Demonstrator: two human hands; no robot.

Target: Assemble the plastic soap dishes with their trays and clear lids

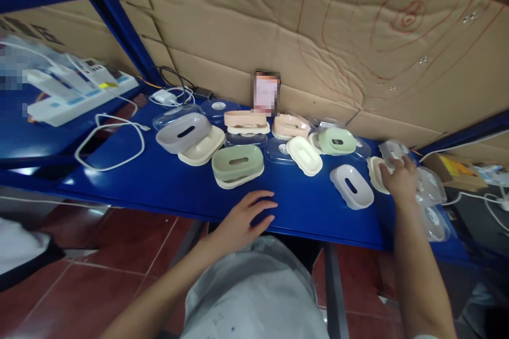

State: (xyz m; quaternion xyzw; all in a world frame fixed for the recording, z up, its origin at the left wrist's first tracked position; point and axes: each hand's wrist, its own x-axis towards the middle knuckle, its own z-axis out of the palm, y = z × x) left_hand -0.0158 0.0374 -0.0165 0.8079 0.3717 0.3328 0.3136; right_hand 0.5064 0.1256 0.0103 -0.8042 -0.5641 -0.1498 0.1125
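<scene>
At three o'clock on the blue table [302, 212], the right hand [401, 177] touches a cream tray [376, 176] – whether it grips, I cannot tell. Well apart, at six o'clock, the left hand [244, 220] is open, fingers spread. A lilac-white box [352, 186] lies between them, toward four o'clock. Round labels on the clear lids [432, 184] are too small to read. At half past ten, cardboard [222, 21] shows "11" – the rest cut off.
</scene>
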